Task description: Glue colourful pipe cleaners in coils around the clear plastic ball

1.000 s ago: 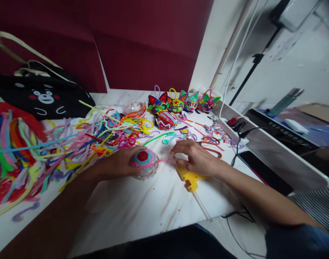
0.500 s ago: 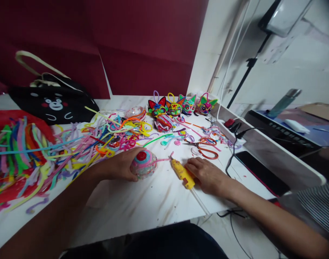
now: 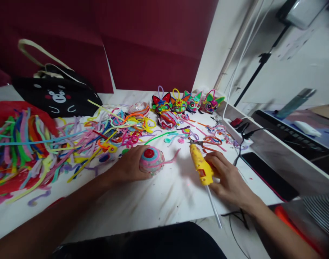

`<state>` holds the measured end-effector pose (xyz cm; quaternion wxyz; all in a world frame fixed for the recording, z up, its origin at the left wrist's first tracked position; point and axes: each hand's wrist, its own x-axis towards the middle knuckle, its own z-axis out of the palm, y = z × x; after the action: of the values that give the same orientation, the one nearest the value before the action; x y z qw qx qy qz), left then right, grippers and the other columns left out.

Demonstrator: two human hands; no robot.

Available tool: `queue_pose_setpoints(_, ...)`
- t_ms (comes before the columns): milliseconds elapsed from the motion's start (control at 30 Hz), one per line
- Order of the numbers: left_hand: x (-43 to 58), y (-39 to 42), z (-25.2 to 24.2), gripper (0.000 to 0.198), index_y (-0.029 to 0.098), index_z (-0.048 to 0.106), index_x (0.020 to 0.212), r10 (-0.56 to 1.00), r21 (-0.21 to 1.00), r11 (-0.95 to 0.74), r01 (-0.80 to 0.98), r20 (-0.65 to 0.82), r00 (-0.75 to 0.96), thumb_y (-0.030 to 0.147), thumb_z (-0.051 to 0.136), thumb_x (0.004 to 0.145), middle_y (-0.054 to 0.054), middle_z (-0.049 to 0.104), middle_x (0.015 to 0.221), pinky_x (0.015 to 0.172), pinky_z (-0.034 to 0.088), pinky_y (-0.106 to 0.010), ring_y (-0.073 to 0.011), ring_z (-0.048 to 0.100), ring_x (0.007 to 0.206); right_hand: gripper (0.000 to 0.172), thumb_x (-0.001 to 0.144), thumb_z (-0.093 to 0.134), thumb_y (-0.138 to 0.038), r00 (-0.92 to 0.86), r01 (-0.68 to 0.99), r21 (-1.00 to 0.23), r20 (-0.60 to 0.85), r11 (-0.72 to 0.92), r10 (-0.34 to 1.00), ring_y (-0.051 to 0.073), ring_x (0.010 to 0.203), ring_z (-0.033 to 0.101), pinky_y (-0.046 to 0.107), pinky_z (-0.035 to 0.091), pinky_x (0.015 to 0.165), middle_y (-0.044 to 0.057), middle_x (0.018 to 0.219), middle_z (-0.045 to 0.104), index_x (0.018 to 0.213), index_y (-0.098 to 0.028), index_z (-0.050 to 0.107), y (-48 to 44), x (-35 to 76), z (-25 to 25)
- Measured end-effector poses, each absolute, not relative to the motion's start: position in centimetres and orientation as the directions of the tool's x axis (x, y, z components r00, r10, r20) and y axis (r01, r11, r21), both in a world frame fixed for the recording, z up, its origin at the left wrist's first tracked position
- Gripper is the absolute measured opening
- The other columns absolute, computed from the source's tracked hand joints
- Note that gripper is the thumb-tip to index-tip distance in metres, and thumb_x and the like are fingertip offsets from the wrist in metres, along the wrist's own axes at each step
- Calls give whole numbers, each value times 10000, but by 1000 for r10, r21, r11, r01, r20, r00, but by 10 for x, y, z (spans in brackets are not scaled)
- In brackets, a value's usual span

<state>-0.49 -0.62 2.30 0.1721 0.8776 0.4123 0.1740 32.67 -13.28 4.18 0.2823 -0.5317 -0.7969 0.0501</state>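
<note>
My left hand [image 3: 130, 163] is wrapped round the left side of a clear ball [image 3: 156, 168]. Coiled pipe cleaner in red, blue and pink covers the ball's top, and a loose pink pipe cleaner end [image 3: 173, 158] sticks out to the right. In my right hand [image 3: 229, 178] is a yellow glue gun [image 3: 200, 163], raised off the table with its nozzle pointing away from me. A clear glue stick [image 3: 214, 208] juts from its back end. Just beyond the nozzle lie scissors with orange handles [image 3: 211, 143].
Loose pipe cleaners [image 3: 99, 140] are heaped at left, beside a red bag of them [image 3: 2, 111]. Several finished cat-face balls [image 3: 161, 104] stand at the back. A phone [image 3: 267, 174], black cables [image 3: 244, 133] and a low white tray wall [image 3: 283, 153] line the right side.
My right hand has closed round the glue gun and lifted it off the table. The ball is still in my left hand. The whole view has shifted slightly.
</note>
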Motion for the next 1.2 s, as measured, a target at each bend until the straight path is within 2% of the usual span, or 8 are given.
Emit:
queue_pose_setpoints(100, 6, -11, 13, 831, 178, 506, 1342, 799, 425, -595, 682, 222, 559, 445, 815, 618, -195, 639, 1359, 1065, 522, -549, -424, 627, 1242, 337, 907, 536, -250, -305, 748, -440, 438, 497, 846, 224, 936, 651, 321, 599, 723, 113, 1159, 572, 1240, -209, 506, -142, 311, 39)
queue_pose_setpoints(233, 6, -14, 13, 882, 156, 461, 1404, 788, 421, -610, 671, 235, 569, 496, 794, 662, -228, 599, 1405, 1100, 480, -592, -454, 586, 1284, 291, 984, 547, -301, -371, 692, -470, 421, 549, 828, 210, 902, 664, 314, 611, 745, 112, 1122, 591, 1254, -199, 508, -151, 283, 32)
queue_pose_setpoints(333, -3, -12, 22, 812, 205, 477, 1427, 736, 442, -654, 614, 185, 651, 585, 747, 762, -170, 595, 1434, 1122, 475, -524, -418, 578, 1308, 325, 1012, 502, -312, -440, 674, -412, 441, 613, 782, 238, 970, 674, 336, 629, 801, 141, 1126, 617, 1300, -161, 505, -154, 270, 26)
queue_pose_setpoints(433, -14, -10, 26, 642, 253, 446, 1481, 704, 496, -666, 558, 170, 689, 554, 586, 932, -116, 554, 1509, 1171, 423, -469, -363, 527, 1382, 386, 1013, 432, -264, -518, 665, -306, 468, 681, 716, 275, 1069, 664, 376, 634, 865, 176, 1145, 639, 1363, -108, 484, -154, 265, 22)
queue_pose_setpoints(567, -20, -9, 16, 530, 231, 396, 1527, 699, 549, -669, 501, 233, 677, 445, 402, 1041, -113, 492, 1567, 1210, 351, -460, -331, 456, 1438, 384, 1044, 400, -284, -582, 643, -233, 470, 730, 663, 277, 1033, 669, 389, 630, 866, 191, 1118, 656, 1331, -61, 524, -149, 267, 23)
queue_pose_setpoints(667, -17, -8, 8, 510, 197, 423, 1506, 697, 529, -682, 505, 260, 668, 416, 408, 1046, -129, 529, 1520, 1201, 352, -448, -324, 485, 1400, 408, 1087, 318, -304, -636, 613, -172, 472, 771, 611, 264, 995, 675, 394, 617, 865, 191, 1087, 668, 1312, -48, 542, -140, 272, 29)
queue_pose_setpoints(867, -16, -7, 3, 607, 192, 375, 1545, 699, 475, -691, 545, 246, 672, 490, 437, 1021, -138, 494, 1562, 1203, 349, -473, -350, 482, 1403, 435, 1102, 263, -292, -732, 557, -69, 432, 828, 528, 254, 896, 673, 412, 600, 798, 197, 1052, 688, 1259, -33, 574, -119, 281, 34)
queue_pose_setpoints(1200, -15, -11, 2, 616, 230, 360, 1552, 714, 526, -666, 528, 244, 657, 511, 456, 1014, -108, 483, 1574, 1218, 343, -441, -334, 468, 1425, 360, 1051, 357, -226, -771, 529, -62, 382, 846, 510, 266, 878, 653, 428, 594, 779, 199, 1072, 699, 1240, -29, 592, -111, 280, 30)
